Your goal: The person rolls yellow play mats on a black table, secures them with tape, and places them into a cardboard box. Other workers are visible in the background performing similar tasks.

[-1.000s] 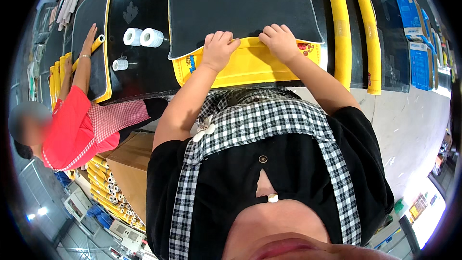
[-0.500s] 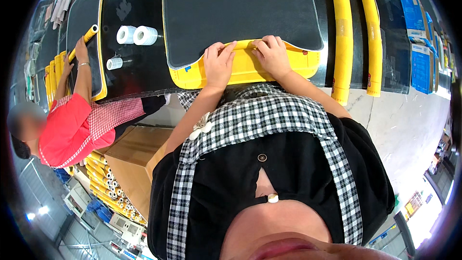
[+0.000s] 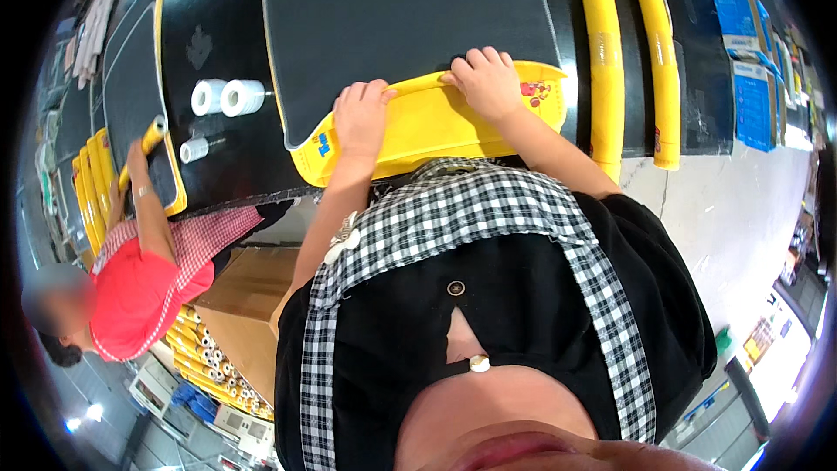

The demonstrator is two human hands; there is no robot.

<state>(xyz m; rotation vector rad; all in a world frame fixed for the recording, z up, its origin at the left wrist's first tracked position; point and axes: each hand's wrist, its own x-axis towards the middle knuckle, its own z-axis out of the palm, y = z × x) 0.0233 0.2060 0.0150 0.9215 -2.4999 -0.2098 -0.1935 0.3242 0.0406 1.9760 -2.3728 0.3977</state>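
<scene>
Here's the mat (image 3: 410, 9), straight ahead on the worktop (image 3: 227, 30), near end turned up. Left hand (image 3: 360, 119) and right hand (image 3: 488, 85) both hold the yellow fold (image 3: 427, 126), fingers curled; it runs crosswise, right end angled away, right hand farther out.

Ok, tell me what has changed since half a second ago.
The left hand and right hand have spread apart along the mat's folded-over yellow edge, both still on it. The co-worker's yellow roll has come nearer the table's near edge. The view shifted slightly. The white rolls, right-side yellow rolls and blue boxes stayed put.
</scene>
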